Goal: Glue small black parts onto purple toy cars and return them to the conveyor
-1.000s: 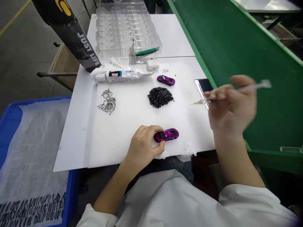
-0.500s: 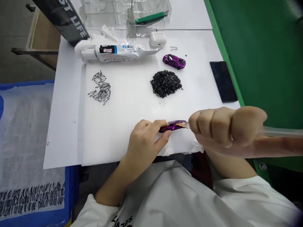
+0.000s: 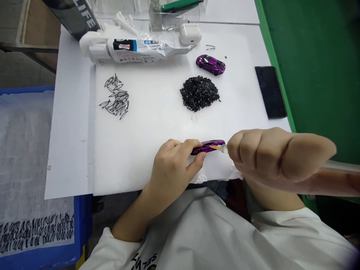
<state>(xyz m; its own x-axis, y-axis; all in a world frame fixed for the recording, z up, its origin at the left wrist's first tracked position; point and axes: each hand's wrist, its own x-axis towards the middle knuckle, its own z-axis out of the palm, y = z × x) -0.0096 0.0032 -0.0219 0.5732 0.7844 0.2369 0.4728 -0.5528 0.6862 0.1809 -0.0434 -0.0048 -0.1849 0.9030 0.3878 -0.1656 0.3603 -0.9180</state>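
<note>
My left hand (image 3: 176, 163) pinches one end of a small purple toy car body (image 3: 202, 147) between thumb and fingers, low over the white board. My right hand (image 3: 270, 153) is closed in a fist round a clear dispensing syringe, whose collar (image 3: 224, 149) and thin orange tip (image 3: 215, 147) stick out toward the left. The tip lies at the side of the car body; whether it touches is too small to tell. Most of the syringe is hidden by my fingers. Beyond the hands, a second purple toy car (image 3: 210, 65) stands beside a heap of tiny black parts (image 3: 199, 93).
Thin black loop-shaped frames (image 3: 116, 99) lie on the left of the white board (image 3: 146, 123). A white tube (image 3: 140, 50), an earbud case (image 3: 190, 33) and a clear tray (image 3: 180, 18) are at the back. A phone (image 3: 271, 92) lies at right, a blue crate (image 3: 83, 221) at lower left.
The camera view has shifted slightly, so the table things sit a little higher. The orange tip has moved a little along the car body, and the car body looks slightly turned.
</note>
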